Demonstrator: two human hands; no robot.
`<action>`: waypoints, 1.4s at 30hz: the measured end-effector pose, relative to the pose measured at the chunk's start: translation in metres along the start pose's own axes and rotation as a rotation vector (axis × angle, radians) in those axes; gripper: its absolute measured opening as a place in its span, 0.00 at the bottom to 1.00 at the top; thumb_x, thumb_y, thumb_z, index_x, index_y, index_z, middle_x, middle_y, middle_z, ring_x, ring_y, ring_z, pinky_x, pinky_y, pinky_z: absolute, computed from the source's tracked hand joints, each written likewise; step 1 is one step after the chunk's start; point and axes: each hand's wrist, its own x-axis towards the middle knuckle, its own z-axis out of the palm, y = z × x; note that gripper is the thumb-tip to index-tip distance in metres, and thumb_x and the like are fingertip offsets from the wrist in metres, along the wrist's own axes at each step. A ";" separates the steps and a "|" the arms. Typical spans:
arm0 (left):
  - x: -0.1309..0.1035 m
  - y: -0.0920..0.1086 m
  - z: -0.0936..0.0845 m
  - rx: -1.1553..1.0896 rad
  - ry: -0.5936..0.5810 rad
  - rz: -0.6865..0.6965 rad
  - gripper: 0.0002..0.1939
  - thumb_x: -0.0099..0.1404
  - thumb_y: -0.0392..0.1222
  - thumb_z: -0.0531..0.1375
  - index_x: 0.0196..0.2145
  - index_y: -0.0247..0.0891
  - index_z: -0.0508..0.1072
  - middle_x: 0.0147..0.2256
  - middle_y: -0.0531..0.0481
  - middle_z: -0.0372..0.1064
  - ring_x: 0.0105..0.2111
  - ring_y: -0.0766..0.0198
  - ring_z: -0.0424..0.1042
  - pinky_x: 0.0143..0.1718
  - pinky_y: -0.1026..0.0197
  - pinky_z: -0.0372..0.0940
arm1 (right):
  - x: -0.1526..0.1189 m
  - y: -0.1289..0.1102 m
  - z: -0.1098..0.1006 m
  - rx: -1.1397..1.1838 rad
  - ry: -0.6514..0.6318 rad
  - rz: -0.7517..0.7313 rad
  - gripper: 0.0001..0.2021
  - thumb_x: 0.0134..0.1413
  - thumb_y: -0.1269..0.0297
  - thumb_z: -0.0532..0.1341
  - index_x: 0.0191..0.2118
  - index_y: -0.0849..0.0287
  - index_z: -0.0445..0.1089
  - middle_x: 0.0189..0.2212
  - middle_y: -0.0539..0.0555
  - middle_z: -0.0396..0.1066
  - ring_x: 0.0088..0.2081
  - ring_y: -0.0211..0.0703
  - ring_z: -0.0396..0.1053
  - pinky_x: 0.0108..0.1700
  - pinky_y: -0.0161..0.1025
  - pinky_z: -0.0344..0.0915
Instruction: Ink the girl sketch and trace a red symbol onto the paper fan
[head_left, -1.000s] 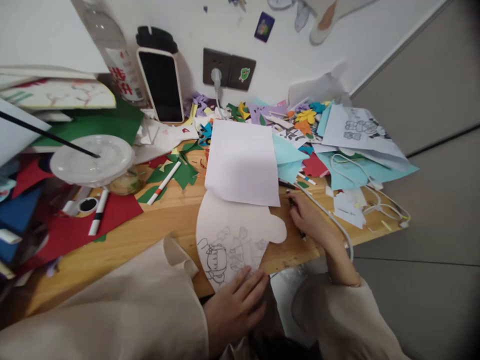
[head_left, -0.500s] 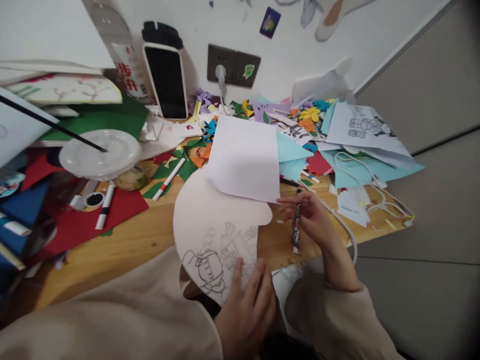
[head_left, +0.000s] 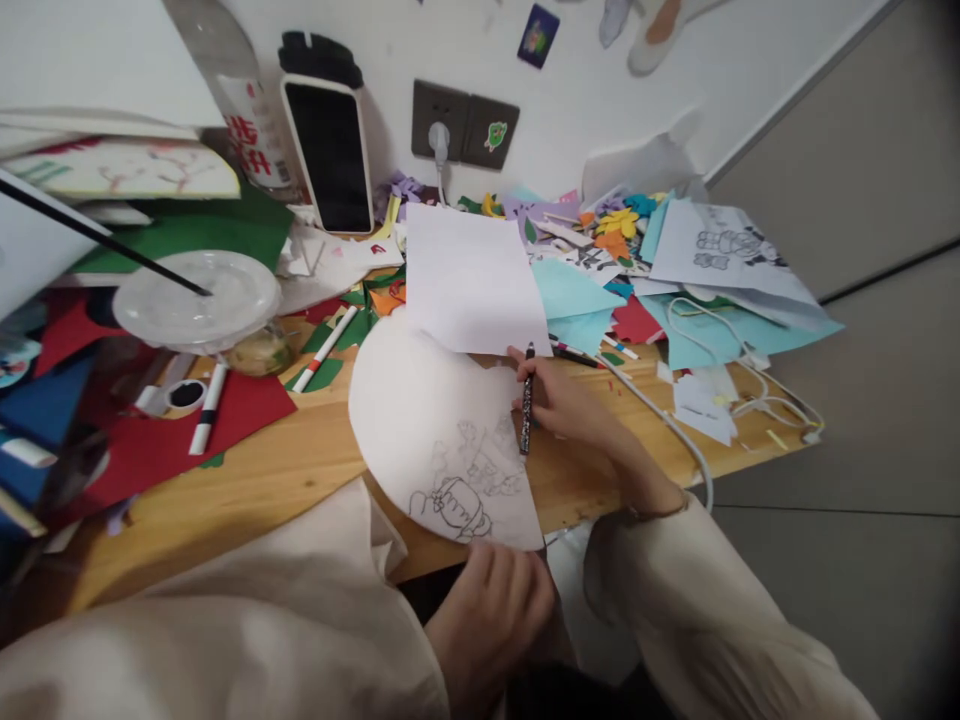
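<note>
A white cut-out sheet with a rounded outline [head_left: 405, 400] lies at the table's front edge. It bears pencil figures, one drawn in darker lines. My left hand [head_left: 495, 610] is at its lower edge with the fingers curled in; whether it grips the sheet is hidden. My right hand [head_left: 570, 405] is closed around a dark patterned pen [head_left: 527, 405], held nearly upright over the sheet's right side. Its index finger reaches the lower right edge of a blank white paper [head_left: 476, 285], which overlaps the top of the cut-out.
Colourful paper scraps [head_left: 585, 235] line the wall. To the left are a plastic cup lid with a straw [head_left: 199, 300], a white marker [head_left: 325, 350] and red paper [head_left: 247, 405]. A phone [head_left: 330, 155] leans upright at the back. A white cable [head_left: 675, 430] runs along the right.
The cut-out has shifted further onto the table and turned slightly. My left fingers went from lying spread on it to curled at its edge. My right hand moved left with the pen; the blank paper also shifted left.
</note>
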 end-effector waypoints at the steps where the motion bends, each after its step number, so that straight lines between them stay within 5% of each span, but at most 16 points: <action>1: -0.002 0.001 -0.003 0.057 -0.059 -0.070 0.13 0.67 0.34 0.49 0.44 0.30 0.71 0.32 0.44 0.73 0.29 0.56 0.72 0.31 0.53 0.67 | 0.003 0.002 -0.003 0.027 -0.032 -0.010 0.11 0.52 0.70 0.59 0.40 0.54 0.58 0.65 0.59 0.54 0.64 0.49 0.56 0.62 0.53 0.57; 4: -0.005 0.002 -0.004 0.108 -0.076 -0.123 0.13 0.66 0.34 0.48 0.41 0.31 0.70 0.34 0.40 0.74 0.31 0.51 0.74 0.35 0.47 0.66 | 0.012 0.007 -0.010 0.123 -0.141 -0.041 0.12 0.51 0.73 0.58 0.40 0.53 0.57 0.65 0.56 0.55 0.66 0.45 0.54 0.64 0.49 0.57; 8: -0.007 0.002 0.002 -0.028 0.046 0.007 0.14 0.69 0.36 0.45 0.43 0.33 0.68 0.36 0.41 0.75 0.36 0.50 0.75 0.44 0.44 0.63 | 0.023 0.009 -0.012 0.257 -0.240 -0.083 0.13 0.49 0.75 0.57 0.39 0.54 0.56 0.64 0.57 0.57 0.65 0.46 0.56 0.62 0.50 0.59; 17: -0.007 0.000 0.018 -0.210 0.064 0.201 0.14 0.71 0.42 0.49 0.46 0.35 0.70 0.45 0.41 0.74 0.47 0.53 0.72 0.54 0.47 0.58 | 0.054 0.010 -0.007 0.634 -0.237 -0.195 0.18 0.49 0.65 0.65 0.36 0.54 0.51 0.60 0.63 0.62 0.58 0.47 0.64 0.57 0.50 0.62; 26: 0.003 -0.013 0.035 -0.334 0.168 0.344 0.11 0.68 0.38 0.54 0.44 0.35 0.73 0.46 0.45 0.74 0.55 0.54 0.68 0.61 0.53 0.55 | 0.081 0.017 -0.028 0.607 -0.424 -0.251 0.16 0.52 0.65 0.62 0.34 0.54 0.50 0.54 0.61 0.70 0.57 0.45 0.65 0.54 0.47 0.63; 32: -0.003 -0.011 0.044 -0.336 0.153 0.344 0.11 0.68 0.39 0.55 0.45 0.34 0.72 0.47 0.42 0.73 0.54 0.53 0.69 0.60 0.50 0.55 | 0.092 0.009 -0.022 0.551 -0.652 -0.348 0.11 0.48 0.78 0.55 0.33 0.56 0.54 0.51 0.61 0.71 0.58 0.46 0.65 0.54 0.46 0.61; 42: 0.002 -0.015 0.042 -0.298 0.123 0.318 0.13 0.69 0.39 0.53 0.47 0.33 0.71 0.51 0.39 0.71 0.54 0.54 0.69 0.59 0.50 0.57 | 0.088 0.001 0.002 0.626 -0.438 -0.336 0.11 0.49 0.75 0.56 0.34 0.56 0.53 0.48 0.58 0.73 0.56 0.44 0.66 0.54 0.45 0.62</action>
